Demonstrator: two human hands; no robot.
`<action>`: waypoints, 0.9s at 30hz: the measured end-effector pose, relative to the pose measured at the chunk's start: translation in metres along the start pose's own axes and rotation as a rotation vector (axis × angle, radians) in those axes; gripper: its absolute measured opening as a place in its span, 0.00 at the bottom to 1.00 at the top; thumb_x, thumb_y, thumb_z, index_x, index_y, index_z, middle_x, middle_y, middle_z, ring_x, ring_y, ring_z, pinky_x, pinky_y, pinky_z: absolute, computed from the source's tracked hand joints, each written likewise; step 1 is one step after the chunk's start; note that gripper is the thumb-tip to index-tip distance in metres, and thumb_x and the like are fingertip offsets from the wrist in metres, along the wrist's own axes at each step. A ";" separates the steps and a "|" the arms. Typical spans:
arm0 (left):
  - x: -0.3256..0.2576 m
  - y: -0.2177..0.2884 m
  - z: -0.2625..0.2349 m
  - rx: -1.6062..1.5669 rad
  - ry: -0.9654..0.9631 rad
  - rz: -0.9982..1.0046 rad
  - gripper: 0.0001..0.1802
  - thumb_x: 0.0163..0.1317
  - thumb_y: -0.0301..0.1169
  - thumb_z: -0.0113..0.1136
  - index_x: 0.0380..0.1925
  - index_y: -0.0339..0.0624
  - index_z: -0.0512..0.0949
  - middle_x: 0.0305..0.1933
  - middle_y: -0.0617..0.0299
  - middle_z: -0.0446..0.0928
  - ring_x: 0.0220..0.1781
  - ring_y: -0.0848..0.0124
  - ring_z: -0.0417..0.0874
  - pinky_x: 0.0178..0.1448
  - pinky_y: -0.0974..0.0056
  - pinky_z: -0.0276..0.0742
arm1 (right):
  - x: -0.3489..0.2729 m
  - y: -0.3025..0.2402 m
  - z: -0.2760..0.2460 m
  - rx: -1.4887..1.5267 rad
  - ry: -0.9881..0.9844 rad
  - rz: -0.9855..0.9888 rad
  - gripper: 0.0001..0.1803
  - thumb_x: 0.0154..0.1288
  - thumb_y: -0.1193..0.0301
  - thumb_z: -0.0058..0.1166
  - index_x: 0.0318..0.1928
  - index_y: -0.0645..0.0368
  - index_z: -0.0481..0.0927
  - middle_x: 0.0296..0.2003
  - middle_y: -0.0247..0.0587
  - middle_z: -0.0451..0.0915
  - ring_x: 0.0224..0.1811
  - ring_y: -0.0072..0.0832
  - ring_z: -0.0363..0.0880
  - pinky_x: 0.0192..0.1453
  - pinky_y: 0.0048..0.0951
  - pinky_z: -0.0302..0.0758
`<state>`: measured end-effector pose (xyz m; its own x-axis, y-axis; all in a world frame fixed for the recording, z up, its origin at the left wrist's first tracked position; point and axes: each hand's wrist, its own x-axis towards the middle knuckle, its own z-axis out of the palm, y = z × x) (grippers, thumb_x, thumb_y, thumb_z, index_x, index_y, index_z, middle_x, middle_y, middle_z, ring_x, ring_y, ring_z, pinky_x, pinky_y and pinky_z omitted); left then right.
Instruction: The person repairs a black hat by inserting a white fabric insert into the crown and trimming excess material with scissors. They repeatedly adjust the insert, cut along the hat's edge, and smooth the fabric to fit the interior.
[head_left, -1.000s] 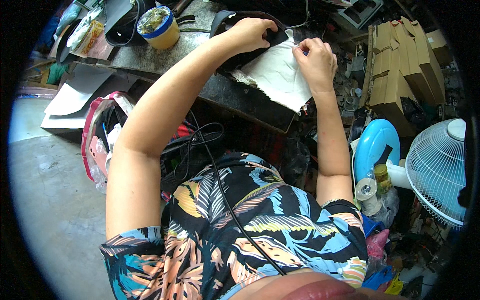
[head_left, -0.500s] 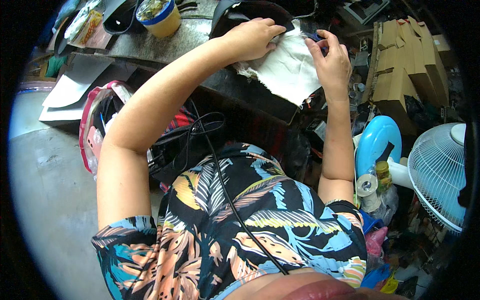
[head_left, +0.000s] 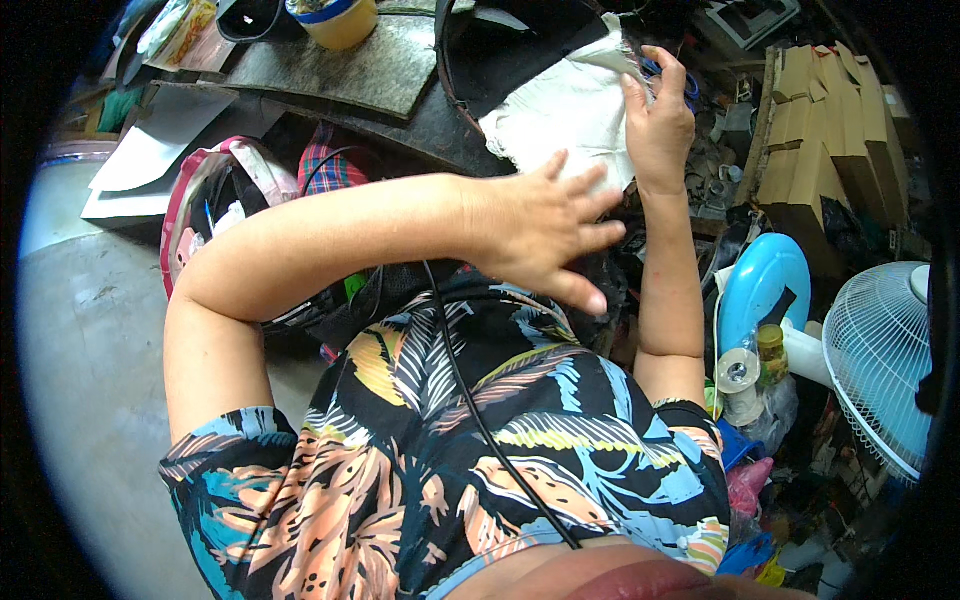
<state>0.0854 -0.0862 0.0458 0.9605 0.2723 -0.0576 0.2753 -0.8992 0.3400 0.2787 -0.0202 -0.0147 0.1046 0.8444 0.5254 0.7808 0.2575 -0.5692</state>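
Note:
A white cloth lies draped over the front edge of a dark workbench. My right hand is raised at the cloth's right edge, fingers curled around something blue that looks like scissor handles, mostly hidden. My left hand hovers below the cloth with fingers spread wide, holding nothing, close to my chest. A black cable runs down over my patterned shirt.
A yellow tub with a blue rim stands at the bench's back. Cardboard pieces lean at the right. A white fan, a blue round object and bottles crowd the lower right. Bags sit on the grey floor left.
My left hand left the cloth's top edge and dropped toward my chest, fingers now spread. The view tilted nearer the bench. My right hand stays at the cloth's right edge.

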 end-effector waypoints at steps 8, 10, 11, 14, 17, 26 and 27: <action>-0.013 -0.069 -0.042 0.103 0.465 -0.197 0.19 0.65 0.34 0.59 0.54 0.42 0.75 0.51 0.49 0.79 0.50 0.50 0.82 0.55 0.52 0.78 | 0.009 -0.008 -0.026 0.034 0.109 -0.189 0.21 0.66 0.66 0.62 0.58 0.48 0.74 0.30 0.36 0.81 0.32 0.28 0.83 0.37 0.32 0.79; -0.028 -0.089 -0.037 0.210 0.360 -0.439 0.15 0.65 0.30 0.58 0.51 0.41 0.76 0.49 0.51 0.79 0.50 0.50 0.82 0.53 0.52 0.79 | 0.012 -0.009 -0.033 0.099 0.165 -0.283 0.20 0.66 0.65 0.63 0.57 0.48 0.76 0.28 0.32 0.81 0.29 0.23 0.81 0.32 0.26 0.77; -0.035 -0.093 -0.031 0.231 0.219 -0.600 0.14 0.64 0.28 0.58 0.50 0.41 0.76 0.49 0.51 0.79 0.50 0.51 0.82 0.52 0.53 0.80 | 0.016 -0.009 -0.036 0.008 0.186 -0.340 0.20 0.66 0.65 0.63 0.57 0.48 0.76 0.27 0.31 0.81 0.29 0.23 0.81 0.31 0.26 0.77; -0.047 -0.096 -0.014 0.175 0.208 -0.482 0.16 0.59 0.26 0.62 0.48 0.40 0.77 0.45 0.52 0.75 0.48 0.49 0.82 0.52 0.50 0.79 | 0.028 -0.013 -0.044 -0.188 0.169 -0.386 0.22 0.64 0.65 0.65 0.57 0.50 0.76 0.35 0.31 0.82 0.38 0.26 0.81 0.41 0.31 0.76; -0.043 -0.099 -0.011 0.368 0.144 -0.397 0.18 0.54 0.25 0.63 0.46 0.40 0.77 0.45 0.53 0.74 0.50 0.52 0.80 0.55 0.51 0.77 | 0.030 -0.025 -0.044 -0.402 0.444 -0.589 0.24 0.62 0.66 0.67 0.57 0.51 0.76 0.47 0.34 0.80 0.52 0.28 0.76 0.56 0.39 0.70; -0.010 -0.128 -0.003 0.134 0.420 -0.373 0.12 0.61 0.29 0.58 0.45 0.45 0.82 0.35 0.48 0.83 0.41 0.53 0.86 0.47 0.52 0.82 | -0.024 -0.040 -0.011 0.079 -0.244 -0.382 0.15 0.60 0.78 0.60 0.49 0.62 0.80 0.44 0.48 0.83 0.47 0.44 0.82 0.51 0.38 0.77; -0.009 -0.133 -0.002 0.091 0.419 -0.398 0.12 0.61 0.30 0.58 0.44 0.45 0.82 0.36 0.49 0.84 0.41 0.53 0.86 0.47 0.53 0.82 | -0.026 -0.037 -0.006 -0.061 -0.317 -0.292 0.16 0.60 0.76 0.61 0.50 0.63 0.80 0.45 0.49 0.83 0.49 0.44 0.81 0.53 0.39 0.77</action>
<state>0.0404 0.0316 0.0030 0.6896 0.6905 0.2182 0.6317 -0.7210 0.2849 0.2512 -0.0545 -0.0036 -0.3130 0.8451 0.4334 0.7856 0.4868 -0.3819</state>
